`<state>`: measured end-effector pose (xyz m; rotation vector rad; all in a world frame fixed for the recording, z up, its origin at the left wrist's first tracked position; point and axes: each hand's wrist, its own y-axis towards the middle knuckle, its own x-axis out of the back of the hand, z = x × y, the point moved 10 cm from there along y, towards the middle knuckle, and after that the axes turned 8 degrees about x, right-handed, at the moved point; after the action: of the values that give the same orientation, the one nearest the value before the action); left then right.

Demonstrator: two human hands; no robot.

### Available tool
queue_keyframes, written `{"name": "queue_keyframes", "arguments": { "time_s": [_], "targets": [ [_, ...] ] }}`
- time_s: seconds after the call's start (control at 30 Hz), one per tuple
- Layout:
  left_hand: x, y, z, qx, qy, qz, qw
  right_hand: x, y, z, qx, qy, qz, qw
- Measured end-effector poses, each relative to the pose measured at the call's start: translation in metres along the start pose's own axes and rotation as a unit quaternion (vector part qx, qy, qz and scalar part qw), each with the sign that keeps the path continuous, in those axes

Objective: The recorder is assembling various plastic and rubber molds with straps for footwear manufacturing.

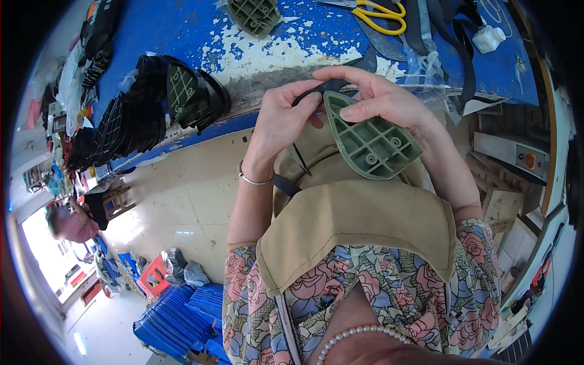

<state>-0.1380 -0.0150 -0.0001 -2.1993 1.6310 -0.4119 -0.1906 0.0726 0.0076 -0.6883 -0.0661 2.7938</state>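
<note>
Near the blue table (176, 27), gripping a pointed green plastic piece (372, 145) in the right hand (389, 102), pinching a thin black strip (334, 86) in the left hand (281, 117), presumably for steadiness.

Matt plastic gridded piece (376, 147), rough flaking painted tabletop (243, 56), cloth apron (359, 213)

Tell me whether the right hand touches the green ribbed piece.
Touching: the head view shows the right hand with its thumb on the green ribbed piece.
</note>
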Motion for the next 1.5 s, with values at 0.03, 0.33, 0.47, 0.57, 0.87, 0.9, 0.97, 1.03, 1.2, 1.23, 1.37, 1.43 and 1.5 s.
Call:
{"name": "queue_keyframes", "arguments": {
  "time_s": [0.03,0.33,0.47,0.57,0.87,0.9,0.97,1.03,1.2,1.23,1.37,1.43,1.5],
  "targets": [
    [0.000,-0.001,-0.001,0.000,0.000,0.000,1.000,0.002,0.002,-0.003,0.002,0.001,0.008,1.000],
    [0.000,-0.004,-0.004,-0.010,0.010,-0.012,1.000,0.004,0.003,-0.007,-0.021,0.001,0.002,1.000],
    [0.000,-0.005,-0.004,-0.014,0.022,-0.007,1.000,0.006,0.002,-0.011,-0.037,0.016,-0.005,0.999],
    [-0.001,-0.004,-0.004,-0.022,0.024,0.000,0.999,0.012,0.003,-0.007,-0.037,-0.011,-0.050,0.998],
    [0.011,-0.007,0.016,-0.013,0.195,-0.002,0.981,0.081,0.001,0.020,0.024,-0.104,-0.217,0.970],
    [0.011,-0.011,0.013,-0.029,0.187,-0.009,0.982,0.083,-0.001,0.025,0.037,-0.127,-0.229,0.964],
    [0.006,-0.015,0.013,-0.027,0.213,-0.004,0.977,0.080,-0.002,0.029,0.034,-0.151,-0.249,0.956],
    [0.001,-0.017,0.017,-0.024,0.240,0.000,0.971,0.082,-0.001,0.029,0.042,-0.171,-0.272,0.946],
    [-0.008,-0.019,0.020,-0.046,0.210,-0.010,0.977,0.087,0.002,0.028,0.065,-0.194,-0.292,0.934],
    [-0.010,-0.020,0.020,-0.045,0.212,-0.007,0.976,0.087,0.002,0.029,0.066,-0.202,-0.299,0.930],
    [-0.016,-0.021,0.021,-0.055,0.221,-0.008,0.974,0.082,-0.002,0.035,0.070,-0.227,-0.320,0.917],
    [-0.018,-0.021,0.021,-0.059,0.214,-0.008,0.975,0.078,-0.001,0.038,0.074,-0.260,-0.316,0.909],
    [-0.019,-0.022,0.020,-0.072,0.228,-0.012,0.971,0.080,0.000,0.036,0.078,-0.259,-0.322,0.907]
  ]
}}
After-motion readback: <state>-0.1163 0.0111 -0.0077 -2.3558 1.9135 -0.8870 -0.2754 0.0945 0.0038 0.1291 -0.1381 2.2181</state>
